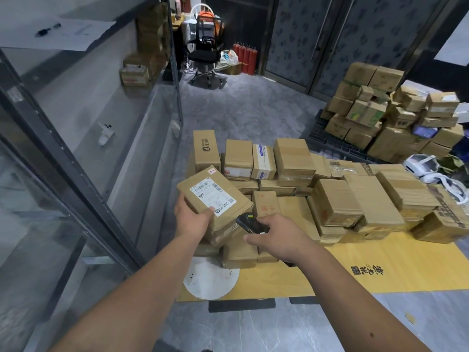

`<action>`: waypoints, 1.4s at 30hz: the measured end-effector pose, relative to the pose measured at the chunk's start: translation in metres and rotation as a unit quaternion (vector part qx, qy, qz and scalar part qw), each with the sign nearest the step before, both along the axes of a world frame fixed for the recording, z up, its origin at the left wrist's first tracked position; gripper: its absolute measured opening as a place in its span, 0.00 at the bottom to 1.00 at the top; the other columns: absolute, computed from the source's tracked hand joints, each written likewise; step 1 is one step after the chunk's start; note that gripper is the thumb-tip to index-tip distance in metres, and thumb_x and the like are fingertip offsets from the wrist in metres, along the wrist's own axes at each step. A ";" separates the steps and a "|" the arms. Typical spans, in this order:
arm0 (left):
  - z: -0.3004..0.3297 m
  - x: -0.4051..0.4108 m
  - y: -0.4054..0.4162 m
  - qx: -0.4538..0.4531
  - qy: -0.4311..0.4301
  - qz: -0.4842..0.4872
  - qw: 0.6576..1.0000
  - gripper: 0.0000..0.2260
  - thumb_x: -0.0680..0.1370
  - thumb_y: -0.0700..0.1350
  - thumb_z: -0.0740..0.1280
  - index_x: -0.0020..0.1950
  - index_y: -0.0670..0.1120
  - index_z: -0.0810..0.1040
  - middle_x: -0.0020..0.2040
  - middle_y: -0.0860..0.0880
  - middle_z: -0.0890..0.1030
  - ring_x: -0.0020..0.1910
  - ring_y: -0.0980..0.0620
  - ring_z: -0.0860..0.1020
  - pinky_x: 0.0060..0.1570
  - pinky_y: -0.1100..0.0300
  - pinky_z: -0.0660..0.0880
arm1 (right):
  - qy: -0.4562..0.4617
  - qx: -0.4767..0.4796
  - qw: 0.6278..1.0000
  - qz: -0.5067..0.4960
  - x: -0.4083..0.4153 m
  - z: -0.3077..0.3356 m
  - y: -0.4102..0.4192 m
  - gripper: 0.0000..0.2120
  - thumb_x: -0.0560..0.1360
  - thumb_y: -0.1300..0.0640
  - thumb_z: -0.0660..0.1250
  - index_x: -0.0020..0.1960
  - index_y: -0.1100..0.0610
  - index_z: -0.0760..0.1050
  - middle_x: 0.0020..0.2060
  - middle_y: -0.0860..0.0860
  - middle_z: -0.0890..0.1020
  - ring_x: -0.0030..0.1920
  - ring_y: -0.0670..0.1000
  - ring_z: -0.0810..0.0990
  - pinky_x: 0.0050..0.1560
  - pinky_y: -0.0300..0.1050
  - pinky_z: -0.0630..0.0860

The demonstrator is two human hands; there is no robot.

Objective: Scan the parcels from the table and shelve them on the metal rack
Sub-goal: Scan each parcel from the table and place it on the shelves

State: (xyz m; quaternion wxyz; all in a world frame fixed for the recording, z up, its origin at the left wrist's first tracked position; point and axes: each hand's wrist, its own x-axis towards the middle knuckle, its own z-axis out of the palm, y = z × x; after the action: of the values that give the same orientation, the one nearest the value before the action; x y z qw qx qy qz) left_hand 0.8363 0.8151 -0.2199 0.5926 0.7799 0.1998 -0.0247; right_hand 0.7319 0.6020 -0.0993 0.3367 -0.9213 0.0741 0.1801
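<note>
My left hand (193, 216) grips a flat cardboard parcel (215, 196) by its near edge, its white barcode label facing up, tilted above the table's left end. My right hand (278, 236) holds a black handheld scanner (250, 223), whose head sits just beside the parcel's right corner. Several brown parcels (330, 194) are heaped on the yellow-covered table (380, 265). The metal rack (76, 138) stands to my left, with a few boxes (137, 74) on its far shelf.
A second heap of cartons (390, 115) sits on a dark pallet at the right rear. An office chair (205, 57) and red fire extinguishers (245, 57) stand at the back. Paper and a pen (48, 29) lie on the rack's upper shelf. Grey floor lies between rack and table.
</note>
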 end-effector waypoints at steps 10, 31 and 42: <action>0.006 -0.004 0.002 -0.006 -0.003 -0.024 1.000 0.31 0.81 0.38 0.66 0.81 0.58 0.63 0.76 0.52 0.68 0.71 0.47 0.74 0.72 0.43 0.72 | 0.011 -0.017 0.999 0.028 0.011 -0.006 -0.002 0.30 0.76 0.38 0.74 0.72 0.51 0.77 0.47 0.50 0.83 0.44 0.50 0.82 0.41 0.46 0.78; 0.007 -0.050 -0.043 -0.096 0.063 0.071 0.991 0.26 0.74 0.51 0.79 0.69 0.59 0.73 0.55 0.59 0.83 0.54 0.51 0.82 0.58 0.45 0.79 | 0.040 -0.081 0.985 0.150 0.050 0.013 -0.023 0.23 0.75 0.34 0.72 0.54 0.54 0.85 0.39 0.51 0.79 0.40 0.52 0.78 0.40 0.45 0.72; 0.011 -0.080 -0.062 -0.142 0.010 0.106 0.984 0.31 0.74 0.39 0.78 0.69 0.65 0.73 0.59 0.59 0.83 0.61 0.49 0.81 0.63 0.41 0.79 | 0.063 -0.124 0.966 0.216 0.047 0.032 -0.045 0.24 0.80 0.34 0.67 0.47 0.56 0.81 0.40 0.53 0.79 0.43 0.55 0.79 0.43 0.47 0.72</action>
State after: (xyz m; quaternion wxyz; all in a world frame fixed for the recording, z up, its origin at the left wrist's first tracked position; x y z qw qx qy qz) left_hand 0.7560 0.7532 -0.2089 0.6947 0.6620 0.2813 0.0024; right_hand 0.7789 0.5575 -0.0674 0.1673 -0.9368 -0.0844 0.2954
